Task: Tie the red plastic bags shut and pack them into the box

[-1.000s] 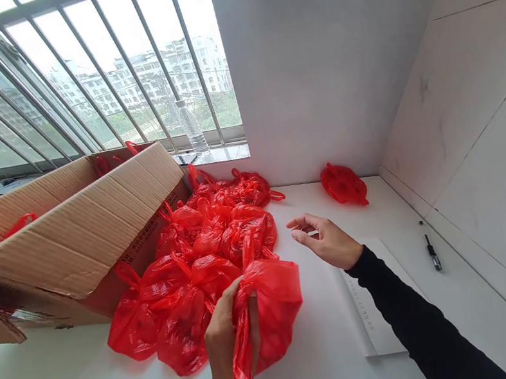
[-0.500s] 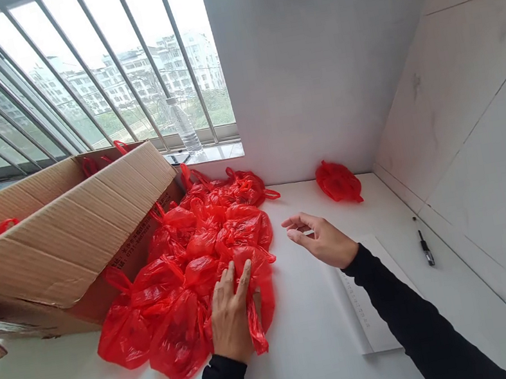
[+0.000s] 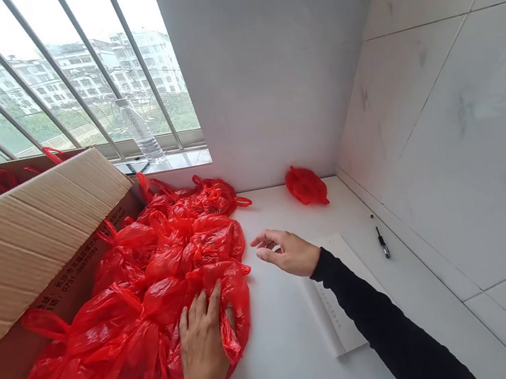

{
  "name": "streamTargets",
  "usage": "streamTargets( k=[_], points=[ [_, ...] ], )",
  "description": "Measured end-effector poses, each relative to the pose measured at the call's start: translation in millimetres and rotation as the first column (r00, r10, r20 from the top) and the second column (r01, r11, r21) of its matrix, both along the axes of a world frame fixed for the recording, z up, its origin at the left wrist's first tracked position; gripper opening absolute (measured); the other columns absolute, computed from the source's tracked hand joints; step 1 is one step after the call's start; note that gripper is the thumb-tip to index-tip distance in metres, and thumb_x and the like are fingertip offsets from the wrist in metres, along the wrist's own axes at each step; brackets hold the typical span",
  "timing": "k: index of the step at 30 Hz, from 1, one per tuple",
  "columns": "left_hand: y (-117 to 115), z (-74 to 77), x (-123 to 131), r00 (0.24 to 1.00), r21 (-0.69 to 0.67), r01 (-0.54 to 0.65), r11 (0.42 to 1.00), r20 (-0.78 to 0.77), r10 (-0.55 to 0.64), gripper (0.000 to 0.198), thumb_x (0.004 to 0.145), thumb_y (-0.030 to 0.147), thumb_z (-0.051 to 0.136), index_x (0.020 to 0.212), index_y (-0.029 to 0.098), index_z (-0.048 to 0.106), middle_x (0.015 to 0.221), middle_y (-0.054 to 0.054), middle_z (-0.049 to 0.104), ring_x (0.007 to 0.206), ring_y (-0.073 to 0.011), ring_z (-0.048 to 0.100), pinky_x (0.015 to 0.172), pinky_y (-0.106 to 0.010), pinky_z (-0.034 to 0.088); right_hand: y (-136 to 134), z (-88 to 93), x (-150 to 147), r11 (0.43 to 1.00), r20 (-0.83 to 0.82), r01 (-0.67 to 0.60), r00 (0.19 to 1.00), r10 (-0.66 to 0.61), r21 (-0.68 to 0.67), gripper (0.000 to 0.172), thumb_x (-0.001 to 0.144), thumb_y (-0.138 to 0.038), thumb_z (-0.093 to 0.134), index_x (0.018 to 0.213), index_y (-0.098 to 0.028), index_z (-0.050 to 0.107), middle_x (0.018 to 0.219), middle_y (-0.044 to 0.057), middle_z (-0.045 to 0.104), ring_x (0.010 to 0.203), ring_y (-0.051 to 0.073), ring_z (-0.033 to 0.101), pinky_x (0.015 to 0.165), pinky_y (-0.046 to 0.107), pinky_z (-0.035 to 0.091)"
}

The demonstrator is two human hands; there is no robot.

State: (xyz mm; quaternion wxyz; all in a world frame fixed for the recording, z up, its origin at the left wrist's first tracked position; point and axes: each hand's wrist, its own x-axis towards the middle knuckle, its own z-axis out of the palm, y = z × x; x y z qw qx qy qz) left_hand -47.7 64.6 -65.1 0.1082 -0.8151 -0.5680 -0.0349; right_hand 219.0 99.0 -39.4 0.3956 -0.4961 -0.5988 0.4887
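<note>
Several knotted red plastic bags (image 3: 167,257) lie heaped on the white tabletop; what they contain cannot be made out. My left hand (image 3: 205,338) rests on the near right bag of the heap, its fingers stretched over the plastic. Its thumb is partly covered by a fold of the bag. Just right of the heap, my right hand (image 3: 291,253) hovers above the table with curved fingers, thumb apart and nothing in its grasp. Under my right forearm lies an open notebook (image 3: 341,317) with handwriting down one page.
An open cardboard box (image 3: 45,232) stands at the left with red bag handles showing inside. A single red bag (image 3: 306,186) sits against the back wall. To the right lies a black pen (image 3: 382,242). A clear water bottle (image 3: 141,131) stands on the barred window's sill.
The view has turned rightward and come closer, so everything appears further left. My left hand stays on the same bag, and my right hand keeps its curved shape beside the heap.
</note>
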Motion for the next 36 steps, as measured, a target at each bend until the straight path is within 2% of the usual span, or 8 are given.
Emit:
streamTargets(
  k=[4, 7, 13, 21, 26, 29, 33, 36],
  points=[
    [-7.7, 11.3, 17.1, 0.991, 0.151, -0.005, 0.989, 0.133, -0.015, 0.055, 0.092, 0.035, 0.05, 0.144, 0.022, 0.046, 0.146, -0.018, 0.043, 0.134, -0.0346, 0.043, 0.113, -0.056, 0.03, 0.2, -1.9, 1.8, 1.0, 0.008, -0.012, 1.0, 0.012, -0.005, 0.028, 0.091, -0.035, 0.055, 0.113, -0.02, 0.064, 0.107, 0.007, 0.067, 0.101, 0.019, 0.064, 0.088, 0.036, 0.051],
    [-7.3, 2.2, 15.6, 0.993, 0.098, 0.078, 0.992, 0.084, -0.086, 0.052, 0.092, 0.035, 0.05, 0.143, 0.026, 0.048, 0.152, -0.014, 0.039, 0.137, -0.0354, 0.039, 0.113, -0.057, 0.028, 1.1, -5.4, 1.5, 1.0, 0.01, -0.018, 1.0, 0.018, -0.002, 0.028, 0.091, -0.034, 0.055, 0.113, -0.02, 0.064, 0.106, 0.007, 0.067, 0.1, 0.019, 0.064, 0.09, 0.036, 0.051],
    [1.0, -13.8, 7.8, 0.999, 0.0, 0.025, 1.0, 0.025, -0.025, 0.049, 0.094, 0.035, 0.044, 0.141, 0.024, 0.05, 0.146, -0.013, 0.049, 0.132, -0.0362, 0.046, 0.109, -0.057, 0.033, 0.6, -10.5, -1.6, 0.999, 0.029, -0.032, 0.999, 0.034, -0.043, 0.029, 0.091, -0.036, 0.054, 0.114, -0.02, 0.064, 0.107, 0.007, 0.067, 0.1, 0.019, 0.064, 0.09, 0.037, 0.05],
    [-5.4, 4.7, 12.1, 0.974, 0.068, -0.008, 0.998, 0.226, -0.007, 0.05, 0.095, 0.03, 0.045, 0.145, 0.023, 0.042, 0.144, -0.014, 0.047, 0.132, -0.0297, 0.045, 0.112, -0.052, 0.032, -0.5, -8.7, -3.3, 0.998, 0.025, -0.05, 0.998, 0.051, -0.031, 0.027, 0.092, -0.036, 0.053, 0.111, -0.021, 0.064, 0.106, 0.007, 0.067, 0.104, 0.02, 0.062, 0.087, 0.036, 0.051],
    [-12.5, 1.7, 6.2, 0.994, 0.037, -0.045, 0.998, 0.099, 0.041, 0.051, 0.092, 0.027, 0.049, 0.143, 0.022, 0.048, 0.131, -0.017, 0.054, 0.123, -0.0348, 0.05, 0.104, -0.054, 0.038, -1.6, -9.1, -4.2, 0.998, 0.029, -0.061, 0.998, 0.062, -0.026, 0.027, 0.092, -0.036, 0.053, 0.112, -0.021, 0.064, 0.106, 0.007, 0.067, 0.103, 0.02, 0.062, 0.088, 0.036, 0.051],
    [-11.7, 0.0, 1.5, 0.985, -0.017, -0.017, 1.0, 0.171, 0.02, 0.048, 0.089, 0.013, 0.044, 0.135, 0.023, 0.055, 0.119, -0.013, 0.059, 0.113, -0.0306, 0.055, 0.097, -0.049, 0.044, -0.6, -9.7, -4.1, 0.998, 0.029, -0.066, 0.997, 0.067, -0.022, 0.027, 0.091, -0.035, 0.053, 0.111, -0.021, 0.064, 0.106, 0.006, 0.067, 0.103, 0.02, 0.063, 0.087, 0.036, 0.052],
    [-9.1, 15.0, 8.0, 0.898, -0.002, 0.015, 1.0, 0.441, -0.012, 0.045, 0.088, 0.009, 0.042, 0.128, 0.022, 0.057, 0.105, -0.009, 0.06, 0.098, -0.024, 0.059, 0.089, -0.041, 0.049, 0.9, -10.5, -3.6, 0.998, 0.022, -0.061, 0.998, 0.061, -0.019, 0.027, 0.091, -0.035, 0.053, 0.112, -0.021, 0.064, 0.107, 0.007, 0.067, 0.103, 0.02, 0.063, 0.087, 0.036, 0.052],
    [-3.0, 43.3, 24.4, 0.732, 0.056, -0.012, 0.998, 0.681, -0.03, 0.032, 0.091, 0.017, 0.047, 0.12, 0.022, 0.059, 0.108, -0.006, 0.062, 0.103, -0.0206, 0.06, 0.097, -0.037, 0.048, 1.3, -10.3, -3.3, 0.998, 0.017, -0.055, 0.998, 0.055, -0.018, 0.027, 0.091, -0.035, 0.053, 0.112, -0.021, 0.064, 0.106, 0.007, 0.067, 0.102, 0.02, 0.063, 0.087, 0.036, 0.052]
  ],
)
